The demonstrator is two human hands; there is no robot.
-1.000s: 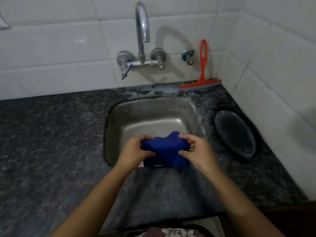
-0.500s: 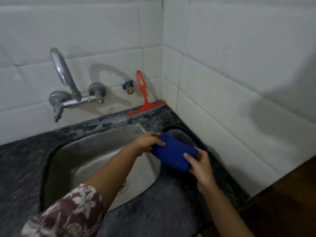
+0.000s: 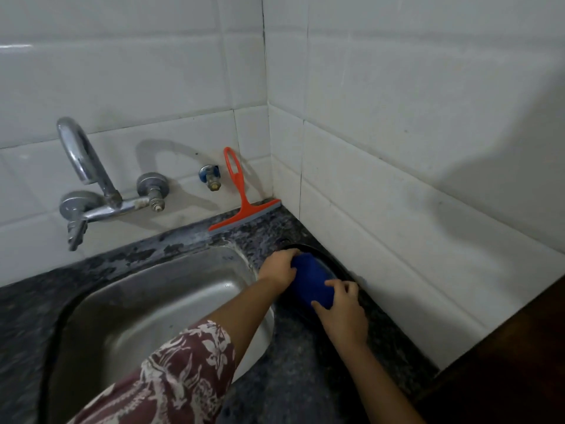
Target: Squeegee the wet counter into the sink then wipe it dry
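Closest to the camera is a maroon floral sleeve (image 3: 171, 377) on the left arm, which reaches across the near right corner of the steel sink (image 3: 153, 301). The bare right forearm comes up over the front edge of the dark speckled counter (image 3: 293, 377).

Both hands are on the blue cloth (image 3: 312, 280), one at each end. The left hand (image 3: 278, 269) has its fingers curled over the far left end, and the right hand (image 3: 344, 310) grips the near end with the thumb underneath and the fingers on top. So they're close together, both holding the cloth, with only the cloth between them.

The cloth sits bunched up on a dark round dish-like thing (image 3: 308, 247) on the counter strip between the sink's right rim and the right-hand tiled wall (image 3: 397, 209). Can't tell what that round thing actually is, only its black rim shows past the cloth.

Further back, the orange squeegee (image 3: 241, 209) is parked in the back right corner of the counter, blade down on the stone and handle leaning up against the back tiles, well apart from both hands. Left of it on the back wall are a small blue-capped valve (image 3: 209, 175) and then the chrome tap (image 3: 88, 179), with its curved spout above the sink's back edge.
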